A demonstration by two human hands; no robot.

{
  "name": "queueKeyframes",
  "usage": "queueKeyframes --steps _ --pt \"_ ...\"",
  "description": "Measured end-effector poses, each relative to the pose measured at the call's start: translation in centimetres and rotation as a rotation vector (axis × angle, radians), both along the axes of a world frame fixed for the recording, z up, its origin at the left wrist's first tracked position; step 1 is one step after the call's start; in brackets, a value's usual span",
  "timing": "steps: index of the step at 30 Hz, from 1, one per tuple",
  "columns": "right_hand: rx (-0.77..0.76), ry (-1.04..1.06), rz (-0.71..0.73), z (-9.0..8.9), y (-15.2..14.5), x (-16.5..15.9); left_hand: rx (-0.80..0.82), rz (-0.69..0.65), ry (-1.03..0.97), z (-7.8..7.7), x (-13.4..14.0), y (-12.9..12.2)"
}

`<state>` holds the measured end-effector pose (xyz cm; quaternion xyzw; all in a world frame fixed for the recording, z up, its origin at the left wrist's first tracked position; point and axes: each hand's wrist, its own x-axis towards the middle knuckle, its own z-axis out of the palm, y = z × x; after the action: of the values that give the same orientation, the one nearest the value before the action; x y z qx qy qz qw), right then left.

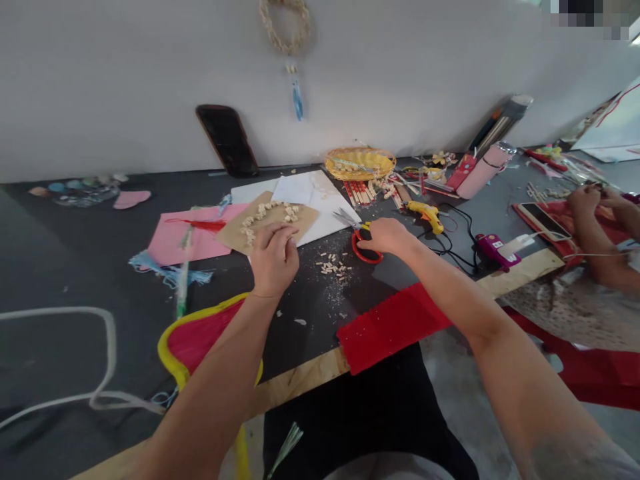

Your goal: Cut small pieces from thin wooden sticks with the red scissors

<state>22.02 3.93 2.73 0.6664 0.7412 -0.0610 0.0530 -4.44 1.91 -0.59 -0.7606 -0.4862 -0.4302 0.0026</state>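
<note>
My left hand (274, 259) is over the near edge of a brown card (301, 222). Its fingers are curled together, and whatever they may hold is hidden. On the card lies an open ring of small beige pieces (261, 212). My right hand (387, 236) is closed on the handles of a pair of scissors (367, 255) with red and yellow grips. Their blades, slightly apart, point left above the corner of a white sheet (327, 193). Between my hands, small cut sticks (334, 267) are scattered on the dark table with pale crumbs.
A yellow basket (360, 163), a yellow glue gun (427, 216) and a purple power block (497, 252) stand to the right. A phone (227, 140) leans on the wall. Red cloth (395, 327) hangs at the table edge. Another person's hands (593, 200) are far right.
</note>
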Motion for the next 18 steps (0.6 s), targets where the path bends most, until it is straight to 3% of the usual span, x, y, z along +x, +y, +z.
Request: queueKeyframes --steps 6,13,18 --pt "0.025 0.077 0.046 0.1 -0.9 1.1 -0.011 -0.022 -0.005 0.0 0.2 0.1" --pt "0.182 0.253 0.006 1.4 -2.8 4.7 0.039 -0.032 0.005 -0.2 0.2 0.1" --pt "0.214 0.574 -0.080 1.1 -5.5 6.1 0.037 -0.024 0.022 0.1 0.4 -0.1"
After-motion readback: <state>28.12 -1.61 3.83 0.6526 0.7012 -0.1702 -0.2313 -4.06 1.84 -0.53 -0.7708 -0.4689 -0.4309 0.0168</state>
